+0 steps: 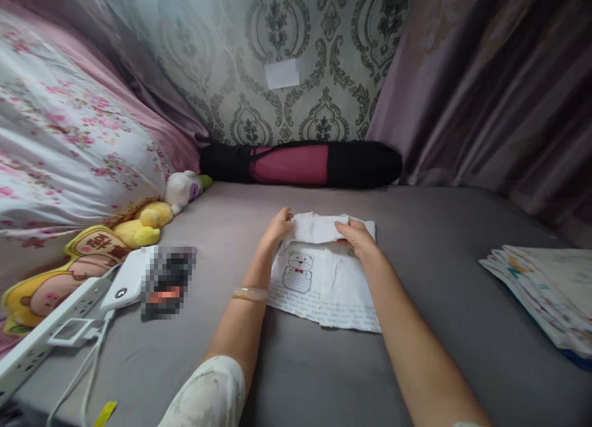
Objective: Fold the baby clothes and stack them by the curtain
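Observation:
A white cloth garment (342, 285) printed with a bear and lines of small lettering lies on the grey sheet, its far part folded over toward me. My left hand (281, 224) is closed on the left end of the folded part, its fingertips partly hidden by the cloth. At the right end, my right hand (355, 234) pinches the same fold between thumb and fingers. The strip of folded white cloth stretches between both hands, above the bear print.
Folded cloths (546, 291) are stacked at the right. At the left are a power strip (50, 328), a white power bank (127, 279), cables and plush toys (143, 224). A black and pink roll bag (291, 165) lies along the wall.

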The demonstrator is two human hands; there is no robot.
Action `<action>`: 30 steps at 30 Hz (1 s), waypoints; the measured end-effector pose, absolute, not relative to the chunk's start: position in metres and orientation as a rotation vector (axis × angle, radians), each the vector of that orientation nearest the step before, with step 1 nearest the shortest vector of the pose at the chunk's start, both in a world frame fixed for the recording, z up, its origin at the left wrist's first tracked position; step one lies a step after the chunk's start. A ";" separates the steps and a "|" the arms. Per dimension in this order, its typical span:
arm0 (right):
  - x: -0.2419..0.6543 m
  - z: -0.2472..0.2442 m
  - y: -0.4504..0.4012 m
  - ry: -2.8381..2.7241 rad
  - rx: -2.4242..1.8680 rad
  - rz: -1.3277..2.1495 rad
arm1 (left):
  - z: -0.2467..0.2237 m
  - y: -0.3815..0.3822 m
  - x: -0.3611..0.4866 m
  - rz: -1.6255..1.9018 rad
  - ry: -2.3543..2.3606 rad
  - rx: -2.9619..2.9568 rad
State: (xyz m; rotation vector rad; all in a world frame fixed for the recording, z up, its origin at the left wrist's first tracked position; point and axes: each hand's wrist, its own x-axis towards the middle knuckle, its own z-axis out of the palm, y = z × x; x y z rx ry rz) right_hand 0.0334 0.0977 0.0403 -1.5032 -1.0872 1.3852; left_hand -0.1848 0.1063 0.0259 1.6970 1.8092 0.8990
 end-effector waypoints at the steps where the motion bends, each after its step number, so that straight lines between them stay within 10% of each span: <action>1: 0.034 0.040 0.099 -1.104 -1.514 1.355 | 0.024 0.105 -0.183 0.799 1.813 1.754; 15: 0.058 0.012 0.117 -1.737 -2.028 0.495 | 0.009 0.099 -0.172 0.282 1.932 1.943; 30: 0.051 0.041 0.090 -1.725 -2.199 0.352 | 0.014 0.096 -0.172 0.350 1.925 1.959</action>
